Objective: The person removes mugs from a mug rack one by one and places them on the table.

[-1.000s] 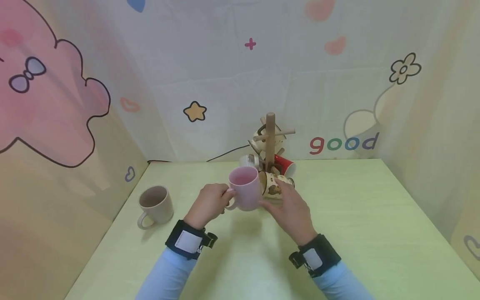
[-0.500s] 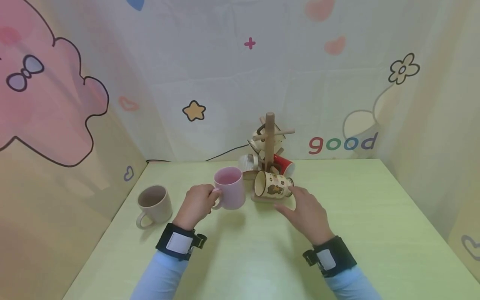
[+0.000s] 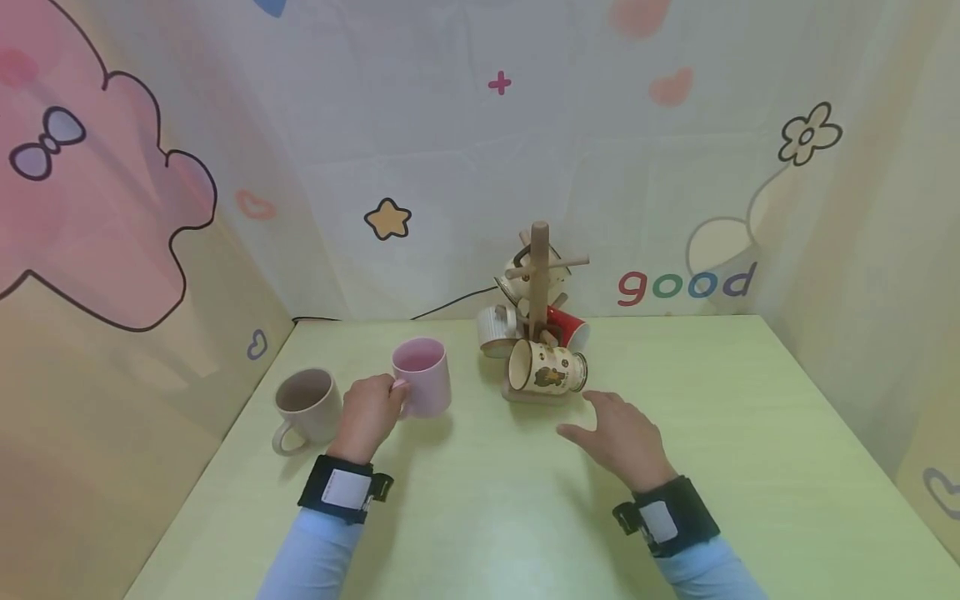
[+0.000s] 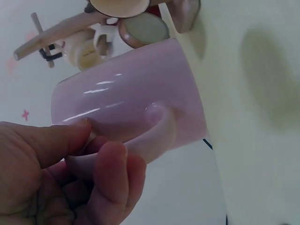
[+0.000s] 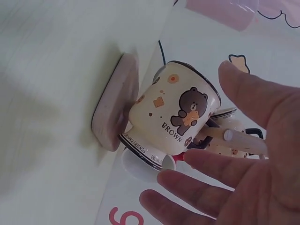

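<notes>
A pink mug (image 3: pixel 422 379) is upright left of the middle; its shadow suggests it hangs slightly above the table. My left hand (image 3: pixel 367 417) grips its handle, thumb and fingers pinching the handle (image 4: pixel 154 138) in the left wrist view. My right hand (image 3: pixel 626 437) holds nothing, its fingers spread just in front of and right of a cream mug with a bear print (image 3: pixel 551 369). That mug lies sideways on a low peg of the wooden mug tree (image 3: pixel 539 283). The right wrist view shows the bear mug (image 5: pixel 176 108) beyond the fingers (image 5: pixel 187 197), apart from them.
A beige mug (image 3: pixel 309 407) stands on the table left of my left hand. Other mugs hang on the tree: a white ribbed one (image 3: pixel 495 331), a red one (image 3: pixel 568 328) and a cream one (image 3: pixel 517 282) higher up. The pale green table (image 3: pixel 750 467) meets a printed cloth (image 3: pixel 450 125) behind.
My left hand has carried the pink mug left, away from the mug tree. My right hand has drawn off from beside the mug to the right, its fingers spread.
</notes>
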Demonstrator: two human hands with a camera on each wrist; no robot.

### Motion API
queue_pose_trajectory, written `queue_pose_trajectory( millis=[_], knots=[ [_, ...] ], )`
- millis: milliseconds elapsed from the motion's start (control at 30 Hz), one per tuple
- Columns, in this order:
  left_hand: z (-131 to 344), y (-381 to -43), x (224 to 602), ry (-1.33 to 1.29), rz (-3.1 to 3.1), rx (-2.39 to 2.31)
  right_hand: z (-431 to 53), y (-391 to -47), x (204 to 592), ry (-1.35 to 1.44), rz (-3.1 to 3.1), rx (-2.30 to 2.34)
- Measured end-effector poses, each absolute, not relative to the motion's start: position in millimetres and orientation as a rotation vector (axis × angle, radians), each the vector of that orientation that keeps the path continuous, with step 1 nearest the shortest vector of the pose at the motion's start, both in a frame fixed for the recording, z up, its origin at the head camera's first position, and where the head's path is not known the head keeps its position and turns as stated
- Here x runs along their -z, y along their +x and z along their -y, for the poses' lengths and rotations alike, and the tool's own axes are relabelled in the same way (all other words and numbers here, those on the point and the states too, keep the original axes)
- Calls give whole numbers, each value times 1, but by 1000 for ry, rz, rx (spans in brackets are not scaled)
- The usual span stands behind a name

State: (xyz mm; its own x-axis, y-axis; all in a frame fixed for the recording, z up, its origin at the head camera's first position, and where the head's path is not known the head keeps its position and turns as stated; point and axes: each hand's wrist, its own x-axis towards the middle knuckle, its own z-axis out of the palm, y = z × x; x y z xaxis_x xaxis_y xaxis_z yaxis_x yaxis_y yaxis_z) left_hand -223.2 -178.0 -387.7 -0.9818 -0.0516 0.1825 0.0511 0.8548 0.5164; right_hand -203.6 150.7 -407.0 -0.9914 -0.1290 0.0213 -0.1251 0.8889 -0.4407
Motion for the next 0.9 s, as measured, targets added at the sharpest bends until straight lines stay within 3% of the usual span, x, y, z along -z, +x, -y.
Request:
queue_pose_trajectory(
  millis=[500,900],
  knots=[
    [207,-221,414,228,2834,877,-154,-203,413,-160,-3024,705],
    [227,-214,430,219,2785,794,-155,-202,414,-130,-3009,716]
  ],
)
